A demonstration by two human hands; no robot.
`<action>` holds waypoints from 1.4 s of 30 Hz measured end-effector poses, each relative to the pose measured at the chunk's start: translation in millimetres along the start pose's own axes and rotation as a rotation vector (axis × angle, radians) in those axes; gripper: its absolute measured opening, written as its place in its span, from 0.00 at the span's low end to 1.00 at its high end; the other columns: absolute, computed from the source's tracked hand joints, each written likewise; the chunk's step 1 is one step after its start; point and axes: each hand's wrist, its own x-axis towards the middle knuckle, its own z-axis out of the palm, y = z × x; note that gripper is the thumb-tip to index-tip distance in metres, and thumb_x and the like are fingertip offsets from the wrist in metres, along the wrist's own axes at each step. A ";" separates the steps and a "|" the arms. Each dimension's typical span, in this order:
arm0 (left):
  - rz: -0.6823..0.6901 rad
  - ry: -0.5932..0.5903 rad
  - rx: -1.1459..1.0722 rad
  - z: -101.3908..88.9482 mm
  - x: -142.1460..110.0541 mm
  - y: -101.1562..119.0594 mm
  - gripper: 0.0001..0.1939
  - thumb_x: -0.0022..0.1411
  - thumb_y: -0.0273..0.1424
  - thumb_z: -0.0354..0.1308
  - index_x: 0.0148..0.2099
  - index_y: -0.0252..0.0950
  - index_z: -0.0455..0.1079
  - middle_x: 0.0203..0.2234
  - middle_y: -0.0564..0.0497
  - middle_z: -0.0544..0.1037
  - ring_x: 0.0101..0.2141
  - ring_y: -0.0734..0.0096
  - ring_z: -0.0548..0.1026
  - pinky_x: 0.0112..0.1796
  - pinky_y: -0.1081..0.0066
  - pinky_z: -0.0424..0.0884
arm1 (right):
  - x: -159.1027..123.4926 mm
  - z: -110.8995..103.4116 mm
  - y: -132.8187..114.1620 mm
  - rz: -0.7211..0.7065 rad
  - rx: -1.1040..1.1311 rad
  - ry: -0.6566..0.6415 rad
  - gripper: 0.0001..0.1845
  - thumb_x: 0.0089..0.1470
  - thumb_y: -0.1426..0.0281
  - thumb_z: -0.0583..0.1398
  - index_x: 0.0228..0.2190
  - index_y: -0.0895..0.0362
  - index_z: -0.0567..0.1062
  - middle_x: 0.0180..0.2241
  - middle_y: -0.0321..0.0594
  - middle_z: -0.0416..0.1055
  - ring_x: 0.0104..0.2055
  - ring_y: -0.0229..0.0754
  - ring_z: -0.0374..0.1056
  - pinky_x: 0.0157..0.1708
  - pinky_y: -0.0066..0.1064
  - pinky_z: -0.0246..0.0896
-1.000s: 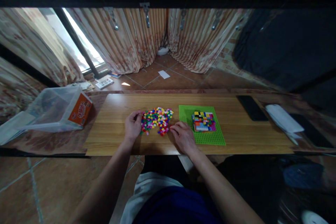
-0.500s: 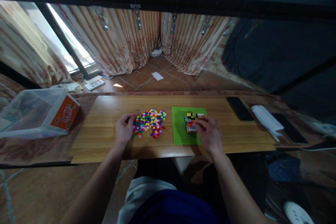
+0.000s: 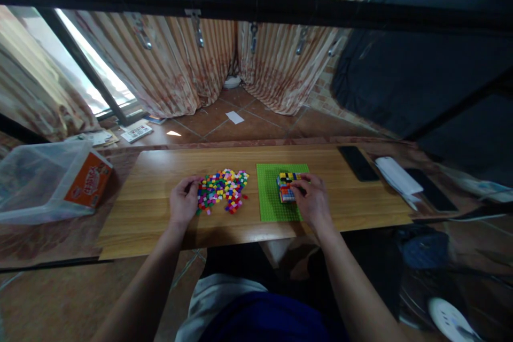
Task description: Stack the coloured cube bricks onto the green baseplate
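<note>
A heap of small coloured bricks (image 3: 222, 190) lies in the middle of the wooden table (image 3: 152, 208). My left hand (image 3: 183, 203) rests at the heap's left edge, fingers curled against the bricks. To the right lies a green baseplate (image 3: 267, 195) with a multicoloured block of stacked bricks (image 3: 285, 186) on it. My right hand (image 3: 311, 200) sits on that block, fingers bent and pressed on its top, covering its right half. What the fingertips pinch, if anything, is hidden.
A clear plastic bag with an orange box (image 3: 86, 181) lies at the table's left end. A black phone (image 3: 357, 163), a white flat object (image 3: 396, 175) and another dark slab (image 3: 430, 189) lie at the right end. Curtains hang behind.
My right hand has gone from the right edge of the brick heap over to the block on the green baseplate. My left hand has stayed at the heap.
</note>
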 end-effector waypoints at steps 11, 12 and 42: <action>0.010 -0.007 0.014 -0.2 0.7 -3.2 0.14 0.58 0.36 0.54 0.40 0.34 0.78 0.35 0.48 0.82 0.38 0.65 0.78 0.42 0.69 0.73 | -7.9 13.5 -6.4 0.220 0.173 0.202 0.15 0.51 0.67 0.59 0.40 0.57 0.78 0.46 0.49 0.71 0.51 0.50 0.65 0.55 0.47 0.59; 0.010 -0.007 0.014 -0.1 0.7 -2.8 0.14 0.58 0.36 0.54 0.39 0.34 0.78 0.36 0.48 0.82 0.38 0.65 0.78 0.42 0.69 0.73 | -8.6 15.6 -5.4 0.247 0.179 0.223 0.16 0.50 0.66 0.60 0.41 0.58 0.77 0.46 0.50 0.70 0.51 0.50 0.64 0.55 0.48 0.58; 0.015 -0.013 -0.008 1.6 0.5 -4.4 0.14 0.58 0.36 0.54 0.39 0.34 0.77 0.35 0.47 0.82 0.37 0.65 0.78 0.42 0.68 0.73 | -38.6 17.1 -58.4 -0.028 0.219 0.053 0.11 0.62 0.66 0.55 0.39 0.52 0.77 0.41 0.43 0.75 0.46 0.47 0.70 0.50 0.43 0.64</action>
